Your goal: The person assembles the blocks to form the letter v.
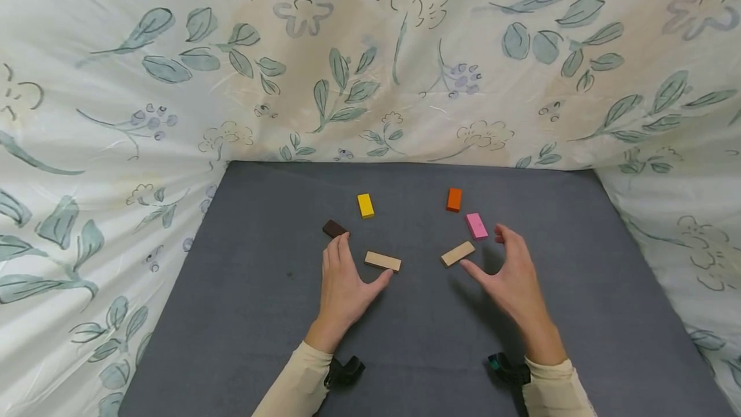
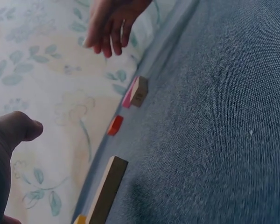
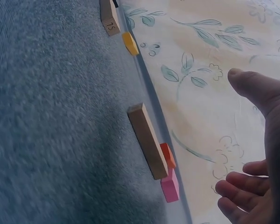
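My left hand (image 1: 347, 285) hovers over the cloth with thumb and fingers spread, holding nothing. Its fingertips overlap the dark brown block (image 1: 334, 229) in the head view, and its thumb tip is by a plain wooden block (image 1: 383, 261). On the other side my right hand (image 1: 514, 275) is spread too, with nothing in it. That thumb is close to a second plain wooden block (image 1: 458, 254), which lies slanted. A pink block (image 1: 476, 226) lies just left of the right fingertips. Farther back are a yellow block (image 1: 366, 206) and an orange block (image 1: 454, 199).
A dark grey cloth (image 1: 417, 346) covers the table. White floral fabric (image 1: 405, 82) hangs behind it and along both sides. Each wrist wears a black camera mount, one by the left sleeve (image 1: 298, 378) and one by the right sleeve (image 1: 558, 391).
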Demonstrator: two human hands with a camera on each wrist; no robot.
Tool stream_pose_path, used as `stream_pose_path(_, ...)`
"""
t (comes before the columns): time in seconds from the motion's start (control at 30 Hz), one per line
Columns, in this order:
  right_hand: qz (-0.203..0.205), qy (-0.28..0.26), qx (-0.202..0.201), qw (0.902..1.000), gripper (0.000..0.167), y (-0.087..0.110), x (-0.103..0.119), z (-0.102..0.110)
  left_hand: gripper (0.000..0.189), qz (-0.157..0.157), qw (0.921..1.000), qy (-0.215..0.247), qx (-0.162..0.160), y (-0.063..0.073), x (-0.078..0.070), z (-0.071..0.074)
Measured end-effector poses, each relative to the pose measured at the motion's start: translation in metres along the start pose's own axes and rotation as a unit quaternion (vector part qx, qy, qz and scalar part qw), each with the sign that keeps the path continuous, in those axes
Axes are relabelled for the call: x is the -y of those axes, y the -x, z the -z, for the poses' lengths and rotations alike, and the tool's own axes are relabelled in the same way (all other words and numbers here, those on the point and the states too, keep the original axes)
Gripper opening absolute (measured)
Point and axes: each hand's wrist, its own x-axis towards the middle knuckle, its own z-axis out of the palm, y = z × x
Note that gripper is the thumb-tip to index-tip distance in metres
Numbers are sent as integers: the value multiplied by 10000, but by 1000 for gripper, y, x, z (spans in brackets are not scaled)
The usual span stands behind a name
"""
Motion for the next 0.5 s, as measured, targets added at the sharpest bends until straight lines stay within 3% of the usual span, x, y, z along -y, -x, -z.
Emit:
stream_pose_path(0.17,-78,-18,22,10000,100,-1,0,-8,109,160,9998,-93,-51,-1,0,-8)
stream_pose_path(0.5,-320,0,157,9994,100,-1,-3,-16,107,455,9988,-17,199,-2,-4,-18)
